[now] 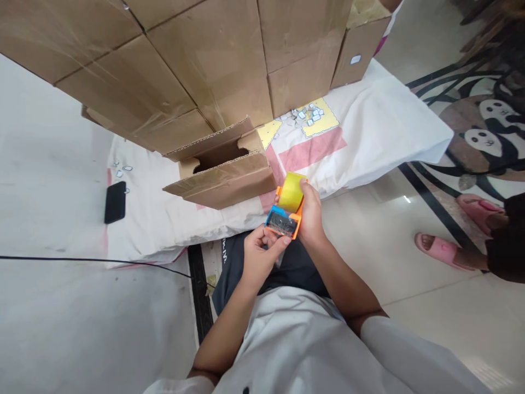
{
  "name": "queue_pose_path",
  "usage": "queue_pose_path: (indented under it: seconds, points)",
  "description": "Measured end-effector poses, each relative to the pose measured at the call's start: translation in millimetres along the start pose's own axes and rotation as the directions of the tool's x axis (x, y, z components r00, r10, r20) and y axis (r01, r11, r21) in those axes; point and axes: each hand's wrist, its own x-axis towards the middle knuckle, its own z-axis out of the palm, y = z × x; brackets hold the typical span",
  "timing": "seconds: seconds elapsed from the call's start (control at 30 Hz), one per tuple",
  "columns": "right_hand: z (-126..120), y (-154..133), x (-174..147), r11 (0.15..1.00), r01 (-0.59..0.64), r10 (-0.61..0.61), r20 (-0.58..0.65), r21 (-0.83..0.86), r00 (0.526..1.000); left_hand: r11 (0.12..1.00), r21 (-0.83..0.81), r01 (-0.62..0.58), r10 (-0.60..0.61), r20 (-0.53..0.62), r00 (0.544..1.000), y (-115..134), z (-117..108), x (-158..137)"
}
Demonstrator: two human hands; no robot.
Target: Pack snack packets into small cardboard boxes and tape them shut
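An orange and blue tape dispenser (283,221) carrying a yellowish roll of tape (291,191) is held in front of me, low over my lap. My right hand (310,216) grips its right side, thumb on the roll. My left hand (259,253) pinches the dispenser's near end at the toothed blade. Just beyond stands a small cardboard box (223,175) with its flaps partly open, lying on a white cloth (377,117).
Large stacked cardboard boxes (184,60) fill the far side. A black phone (115,202) lies on the cloth at left, with small white labels (309,114) scattered behind. A black cable (90,260) crosses the floor. Another person's feet in pink slippers (441,249) stand at right.
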Motion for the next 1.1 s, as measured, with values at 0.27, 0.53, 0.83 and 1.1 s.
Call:
queue_pose_path:
  seconds: [0.27,0.53,0.83,1.1]
  points:
    - [-7,0,2,0.999,0.027,-0.025,0.034,-0.044,0.999,1.000,-0.022,0.003,-0.001,0.072,0.997,-4,-2,3]
    - [-5,-4,3,1.000,0.006,-0.006,0.002,-0.008,1.000,0.996,-0.052,-0.078,0.082,0.091,0.992,-13,-10,4]
    - [-9,-2,3,1.000,-0.013,0.014,0.017,-0.012,1.000,1.000,0.008,0.018,-0.019,0.044,0.999,-22,-6,7]
    - [-17,9,-8,0.994,-0.100,0.103,-0.103,0.036,0.989,0.997,0.074,-0.021,0.018,0.045,0.999,-38,-9,-4]
